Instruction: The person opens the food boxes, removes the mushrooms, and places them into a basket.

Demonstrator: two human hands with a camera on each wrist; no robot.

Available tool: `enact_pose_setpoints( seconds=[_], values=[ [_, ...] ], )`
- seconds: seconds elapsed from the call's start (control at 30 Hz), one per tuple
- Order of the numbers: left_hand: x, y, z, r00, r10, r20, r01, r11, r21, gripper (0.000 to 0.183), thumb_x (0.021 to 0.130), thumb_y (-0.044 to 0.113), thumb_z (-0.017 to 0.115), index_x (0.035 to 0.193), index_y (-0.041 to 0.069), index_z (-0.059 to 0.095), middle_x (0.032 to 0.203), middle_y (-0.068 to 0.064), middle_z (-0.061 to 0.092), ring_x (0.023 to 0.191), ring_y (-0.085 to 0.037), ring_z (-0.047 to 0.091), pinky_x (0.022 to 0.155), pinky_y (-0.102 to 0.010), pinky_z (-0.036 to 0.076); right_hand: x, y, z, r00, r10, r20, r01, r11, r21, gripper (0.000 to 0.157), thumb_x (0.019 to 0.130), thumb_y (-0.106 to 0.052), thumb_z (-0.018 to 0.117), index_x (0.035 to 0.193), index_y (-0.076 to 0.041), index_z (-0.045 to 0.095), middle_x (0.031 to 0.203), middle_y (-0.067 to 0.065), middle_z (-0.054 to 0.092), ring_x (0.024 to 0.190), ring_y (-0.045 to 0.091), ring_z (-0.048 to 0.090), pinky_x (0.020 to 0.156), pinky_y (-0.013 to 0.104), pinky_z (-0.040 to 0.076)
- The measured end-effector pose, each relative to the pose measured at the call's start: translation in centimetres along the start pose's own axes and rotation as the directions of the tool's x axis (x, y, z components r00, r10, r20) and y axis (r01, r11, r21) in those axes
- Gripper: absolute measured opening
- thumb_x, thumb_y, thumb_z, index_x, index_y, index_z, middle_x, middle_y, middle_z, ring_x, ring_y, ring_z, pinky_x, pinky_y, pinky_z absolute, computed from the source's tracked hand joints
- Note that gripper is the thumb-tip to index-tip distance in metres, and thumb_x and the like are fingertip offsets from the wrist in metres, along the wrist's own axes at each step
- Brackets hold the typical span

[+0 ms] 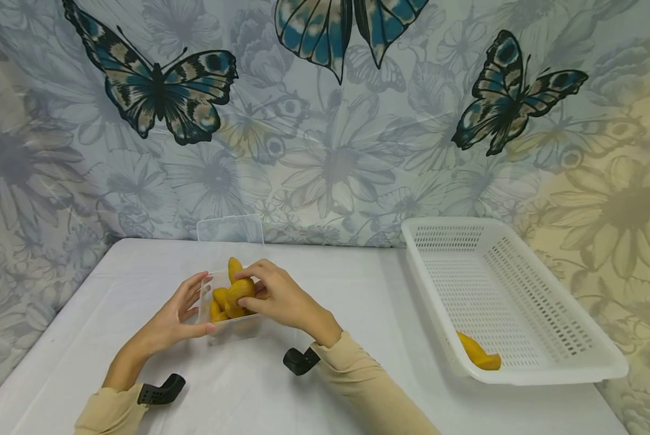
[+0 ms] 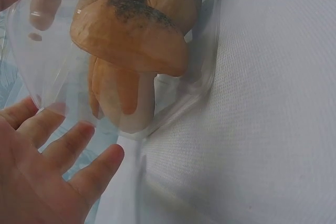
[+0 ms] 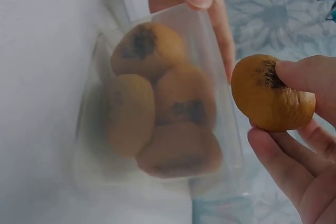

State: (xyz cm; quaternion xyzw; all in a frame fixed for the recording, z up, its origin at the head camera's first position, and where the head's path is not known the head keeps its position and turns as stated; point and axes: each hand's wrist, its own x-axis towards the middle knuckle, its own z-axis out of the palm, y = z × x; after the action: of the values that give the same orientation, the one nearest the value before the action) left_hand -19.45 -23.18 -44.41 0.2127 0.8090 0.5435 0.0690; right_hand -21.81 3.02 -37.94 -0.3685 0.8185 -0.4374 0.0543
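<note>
A clear plastic box [image 1: 238,329] with its lid [image 1: 229,229] raised stands left of the middle. My left hand [image 1: 175,314] holds the box at its left side, thumb at the near rim and fingers spread along the far side. Inside lie several yellow-orange fruits [image 3: 184,95] with dark patches, pressed together. Over the box opening, my right hand [image 1: 284,296] pinches one yellow fruit [image 3: 273,93] between thumb and fingers. Through the clear wall, the left wrist view shows fruits [image 2: 128,35] beside the left fingertips [image 2: 107,158].
A white perforated basket [image 1: 526,377] stands to the right on the white-covered table [image 1: 352,386]. One curved yellow fruit [image 1: 479,353] lies in its near left corner. Behind hangs a butterfly-print cloth [image 1: 336,151].
</note>
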Motion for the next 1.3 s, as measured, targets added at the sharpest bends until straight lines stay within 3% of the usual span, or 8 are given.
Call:
enact_pose_setpoints(
  seconds=[0.37,0.9,1.3],
  values=[
    [-0.1,0.5,0.1,1.0,-0.007,-0.01,0.007,1.0,-0.001,0.098,0.085,0.006,0.075,0.158,0.012,0.01,0.163,-0.025,0.012,0.146,-0.057,0.009,0.105,-0.08,0.019,-2.2,0.3,-2.8,0.991,-0.05,-0.122,0.056,0.998,0.043,0.042,0.09,-0.006,0.072,0.129,0.0,0.059,0.119,0.014,0.059,0.095,0.025,0.071,0.087,0.019,0.057],
    [0.0,0.2,0.1,1.0,0.006,-0.013,-0.006,1.0,0.002,0.098,0.085,0.005,0.075,0.159,0.017,0.012,0.163,-0.025,0.013,0.145,-0.056,0.009,0.106,-0.079,0.018,-5.6,0.4,-6.3,0.981,-0.002,-0.195,0.011,0.999,0.043,0.041,0.089,-0.003,0.072,0.129,-0.002,0.061,0.125,0.01,0.059,0.095,0.02,0.07,0.09,0.022,0.057],
    [0.0,-0.1,0.1,1.0,0.006,-0.011,-0.006,1.0,0.011,0.098,0.085,0.005,0.074,0.159,0.017,0.011,0.163,-0.025,0.013,0.146,-0.055,0.01,0.106,-0.079,0.018,-8.9,0.2,-8.6,0.957,0.031,-0.288,-0.017,0.999,0.051,0.041,0.087,0.001,0.072,0.127,-0.003,0.062,0.126,0.011,0.059,0.097,0.022,0.069,0.09,0.024,0.058]
  ],
)
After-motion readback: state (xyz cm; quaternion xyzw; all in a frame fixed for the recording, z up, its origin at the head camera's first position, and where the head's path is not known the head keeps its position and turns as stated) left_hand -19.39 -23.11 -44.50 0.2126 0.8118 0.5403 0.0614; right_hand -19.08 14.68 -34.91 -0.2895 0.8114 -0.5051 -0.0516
